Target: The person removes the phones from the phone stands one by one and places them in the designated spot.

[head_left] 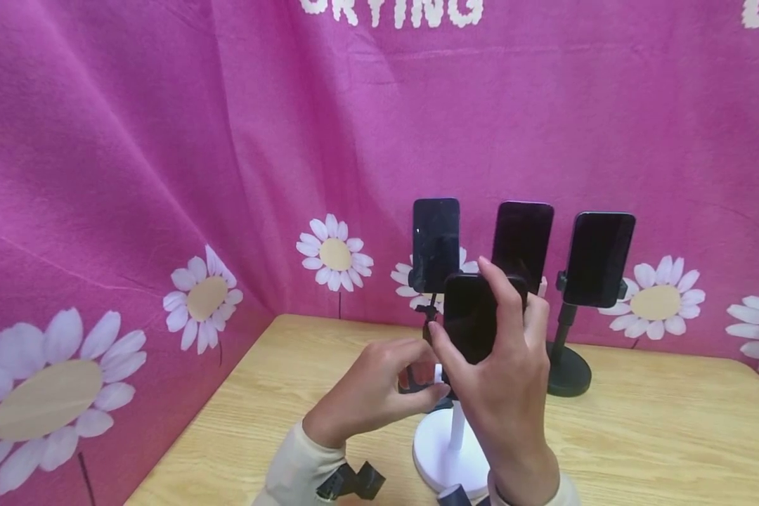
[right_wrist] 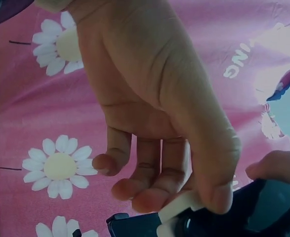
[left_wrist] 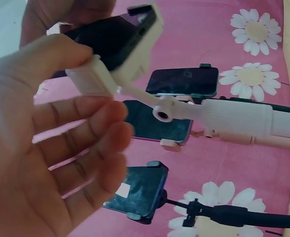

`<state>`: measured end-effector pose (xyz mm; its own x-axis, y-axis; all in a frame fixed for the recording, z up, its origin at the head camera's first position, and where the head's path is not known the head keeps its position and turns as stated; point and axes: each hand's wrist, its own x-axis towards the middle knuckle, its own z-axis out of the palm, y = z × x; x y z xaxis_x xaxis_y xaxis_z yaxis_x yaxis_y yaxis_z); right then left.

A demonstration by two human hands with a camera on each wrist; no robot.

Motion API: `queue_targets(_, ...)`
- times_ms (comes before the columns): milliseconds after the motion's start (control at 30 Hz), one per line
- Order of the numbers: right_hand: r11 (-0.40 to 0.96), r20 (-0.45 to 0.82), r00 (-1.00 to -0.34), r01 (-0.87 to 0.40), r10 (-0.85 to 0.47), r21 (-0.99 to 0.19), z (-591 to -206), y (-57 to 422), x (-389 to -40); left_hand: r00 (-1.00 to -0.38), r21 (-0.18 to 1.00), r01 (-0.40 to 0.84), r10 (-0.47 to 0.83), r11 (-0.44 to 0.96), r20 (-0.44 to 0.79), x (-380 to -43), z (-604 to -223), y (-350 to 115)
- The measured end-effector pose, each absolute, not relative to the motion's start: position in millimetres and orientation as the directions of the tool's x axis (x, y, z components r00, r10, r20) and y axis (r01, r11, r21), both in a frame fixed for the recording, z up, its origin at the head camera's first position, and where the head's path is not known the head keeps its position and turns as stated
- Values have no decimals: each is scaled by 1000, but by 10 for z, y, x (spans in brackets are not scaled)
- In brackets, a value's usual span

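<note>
My right hand (head_left: 506, 365) grips a black phone (head_left: 471, 316) by its edges, thumb on the left side and a finger at the top. The phone sits against the holder of a white phone stand (head_left: 430, 453). My left hand (head_left: 373, 386) pinches the holder's white clamp (left_wrist: 93, 76) under the phone between thumb and fingers. In the left wrist view its other fingers are loosely bent below the clamp. The right wrist view shows my left thumb by the clamp, while just a digit of my right hand (right_wrist: 280, 168) enters at the edge.
Behind stand three other phones on stands: a left phone (head_left: 436, 242), a middle phone (head_left: 521, 235) and a right phone (head_left: 602, 260), the last on a black round base (head_left: 569, 370). The wooden table (head_left: 253, 393) meets a pink daisy-print cloth (head_left: 354, 140).
</note>
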<state>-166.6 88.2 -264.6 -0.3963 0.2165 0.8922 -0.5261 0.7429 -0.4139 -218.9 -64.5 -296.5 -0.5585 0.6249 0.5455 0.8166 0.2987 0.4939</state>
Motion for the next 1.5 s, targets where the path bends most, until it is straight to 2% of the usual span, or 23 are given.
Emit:
queue_targets(167,708,909,-368,-588,195,-391,-2651,920,-1696,-502,433,858,624,275,599,-2229,-3010,-634)
queue_targets(300,687,905,-374,-603,205,-405,-2645,926,-1690,-475,422,873,623,245,621,-2245,-3017,-634)
queue_targets(567,682,886,-386,-577,257,-449,-2618,887,-1655,-478,456,865,617,208,625,-2253,-2975,-683)
queue_targets(933,658,879,-401,-593,259,-464,-2597,917,-1637,-483,474,856,645,207,592,-2291,-2986,-725)
queue_targets(1067,655,865,-438,-583,245,-481,-2571,946,-1584,-494,486,848,652,213,576,-2287,-2983,-730)
queue_targets(1333,640,792,-577,-537,197,-550,-2500,1018,-1455,-507,493,840,654,226,562,-2260,-2966,-723)
queue_targets(1500,616,763,-627,-542,157,-572,-2485,1054,-1423,-505,487,843,650,230,567,-2254,-2974,-715)
